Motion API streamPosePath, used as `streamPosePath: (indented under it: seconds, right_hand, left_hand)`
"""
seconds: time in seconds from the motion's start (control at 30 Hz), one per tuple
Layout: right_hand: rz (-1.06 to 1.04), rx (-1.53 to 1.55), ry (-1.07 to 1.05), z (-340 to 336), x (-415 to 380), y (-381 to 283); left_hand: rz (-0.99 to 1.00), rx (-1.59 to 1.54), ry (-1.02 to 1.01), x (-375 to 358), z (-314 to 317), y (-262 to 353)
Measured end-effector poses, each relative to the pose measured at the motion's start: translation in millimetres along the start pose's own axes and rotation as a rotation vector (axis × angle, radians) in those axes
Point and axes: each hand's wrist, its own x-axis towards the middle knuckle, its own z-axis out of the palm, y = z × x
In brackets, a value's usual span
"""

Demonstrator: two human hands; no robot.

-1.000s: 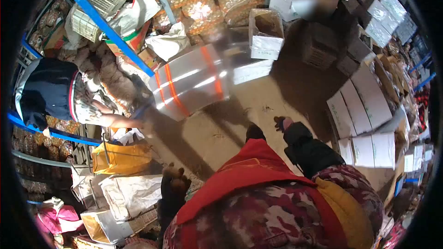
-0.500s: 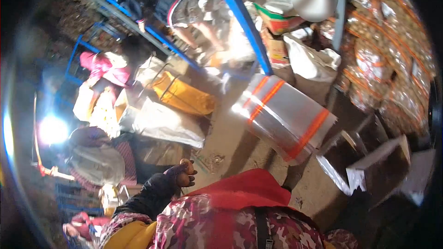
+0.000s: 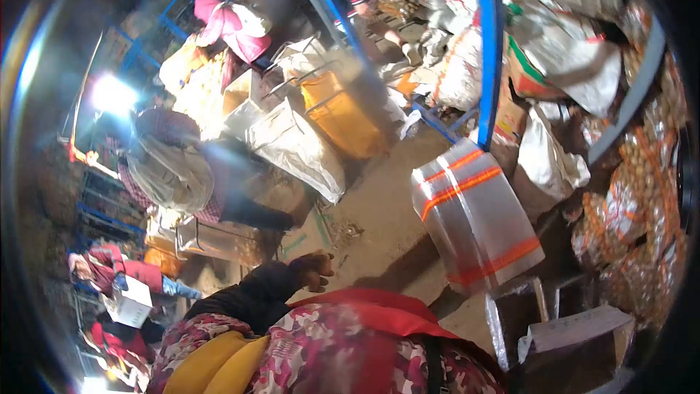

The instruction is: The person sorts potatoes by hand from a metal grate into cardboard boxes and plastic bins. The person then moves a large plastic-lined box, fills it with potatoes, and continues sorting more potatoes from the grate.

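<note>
My left hand (image 3: 311,271), in a dark covering with bare-looking fingertips, hangs in front of my body at the end of a black sleeve. Its fingers are loosely bent and a little apart, and nothing shows in them. It touches nothing; the red cloth (image 3: 379,306) over my patterned clothing lies just beside it. My right hand is out of view. Ahead and to the right stands a box-shaped stack (image 3: 474,211) wrapped in clear plastic with orange bands.
Open boxes (image 3: 576,335) stand at lower right, near netted sacks (image 3: 642,211) of round produce. A blue post (image 3: 488,51) rises ahead. White (image 3: 299,146) and orange (image 3: 343,113) bags stand left of the floor (image 3: 386,204). Several people work on the left; one carries a white box (image 3: 131,303).
My view has turned left, so the bags and wrapped stack sit further right. More people show at lower left, one with a white box. My left hand stays loosely bent.
</note>
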Motion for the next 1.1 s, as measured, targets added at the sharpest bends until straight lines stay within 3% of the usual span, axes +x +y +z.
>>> streamPosePath:
  seconds: [0.1, 0.13, 0.2, 0.27, 0.37, 0.43, 0.5, 0.57, 0.63, 0.7, 0.83, 0.87, 0.97, 1.0, 1.07, 1.1]
  right_hand:
    - [-0.087, -0.085, -0.089, 12.2, -34.3, -25.3]
    - [-0.112, -0.110, -0.121, 19.2, -47.5, -34.4]
    - [-0.160, -0.167, -0.174, 40.0, -76.8, -50.8]
    - [-0.211, -0.238, -0.228, 68.9, -108.4, -67.4]
    - [-0.297, -0.375, -0.322, 119.7, -149.8, -92.9]
    - [-0.329, -0.479, -0.407, 166.9, -180.6, -100.7]
    - [-0.362, -0.590, -0.482, 213.6, -209.9, -116.5]
    - [-0.408, -0.693, -0.541, 253.2, -231.2, -135.8]
    - [-0.465, -0.796, -0.598, 291.8, -251.5, -162.6]
    - [-0.530, -0.896, -0.663, 332.1, -260.9, -197.5]
    - [-0.697, -1.083, -0.829, 434.0, -295.7, -270.4]
    - [-0.732, -1.120, -0.886, 464.5, -305.1, -284.5]
    - [-0.829, -1.230, -1.106, 555.7, -334.5, -309.5]
    - [-0.851, -1.258, -1.205, 586.7, -348.6, -304.1]
    - [-0.840, -1.285, -1.432, 653.0, -374.5, -283.1]
    - [-0.801, -1.284, -1.535, 686.1, -386.0, -262.7]
  left_hand:
    - [-0.003, -0.110, 0.084, 27.6, -74.2, -21.9]
    - [-0.013, -0.238, -0.240, 35.8, -108.2, -29.3]
    - [0.124, -0.155, -0.114, 39.7, -128.2, -36.9]
    - [0.235, -0.189, -0.240, 55.8, -169.7, -50.3]
    - [0.050, -0.365, -0.182, 72.4, -225.7, -60.2]
    - [0.246, -0.308, -0.223, 81.4, -263.1, -79.6]
    - [0.249, -0.434, -0.220, 54.9, -292.2, -75.1]
    - [0.127, -0.517, 0.000, 56.7, -336.5, -84.3]
    - [0.128, -0.609, 0.123, 24.9, -362.4, -88.1]
    - [0.269, -0.716, 0.167, -61.2, -342.0, -76.0]
    - [0.408, -0.929, 0.172, -80.4, -412.1, -146.9]
    - [0.412, -0.958, 0.278, -90.9, -411.6, -157.1]
    - [0.536, -1.058, 0.205, -98.4, -421.2, -219.9]
    - [0.620, -1.137, 0.103, -56.4, -444.9, -270.4]
    - [0.870, -0.465, 0.429, -65.2, -426.7, -319.0]
    - [0.657, -0.966, 0.307, -79.7, -410.4, -310.2]
